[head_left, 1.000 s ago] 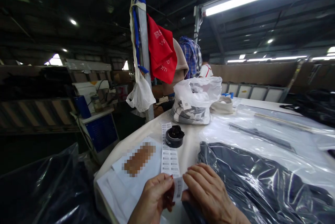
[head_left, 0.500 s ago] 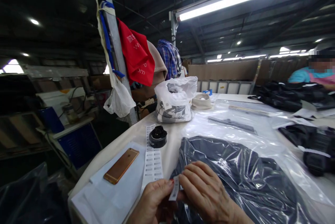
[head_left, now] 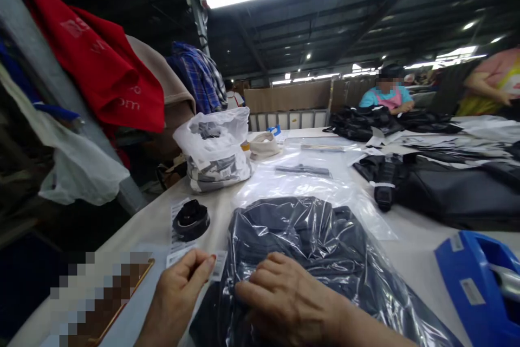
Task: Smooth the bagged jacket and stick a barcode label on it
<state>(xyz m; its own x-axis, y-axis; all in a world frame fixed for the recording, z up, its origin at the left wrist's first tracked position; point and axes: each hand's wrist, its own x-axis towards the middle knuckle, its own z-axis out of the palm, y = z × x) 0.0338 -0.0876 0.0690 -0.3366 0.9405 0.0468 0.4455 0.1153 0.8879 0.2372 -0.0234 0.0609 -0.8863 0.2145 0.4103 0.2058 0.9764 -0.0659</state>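
My left hand is closed, thumb and forefinger pinched at a small white barcode label that sticks out to the right of the fingertips. My right hand is over the clear plastic bag with a dark backpack-like item inside. Its fingers are curled and pressed together, and the thumb and whatever may be between them are hidden. Just beyond my left hand lies a strip of barcode labels, with a roll of black tape on it.
A phone, partly blurred out, lies at left. A blue tape dispenser stands at right. Behind are a white plastic bag, a beige fabric bowl, flat clear bags and black bags. A co-worker sits across the table.
The view has swung right, bringing the blue tape dispenser into sight. My hands have moved apart: the label was between both, and now it is at my left fingertips only.
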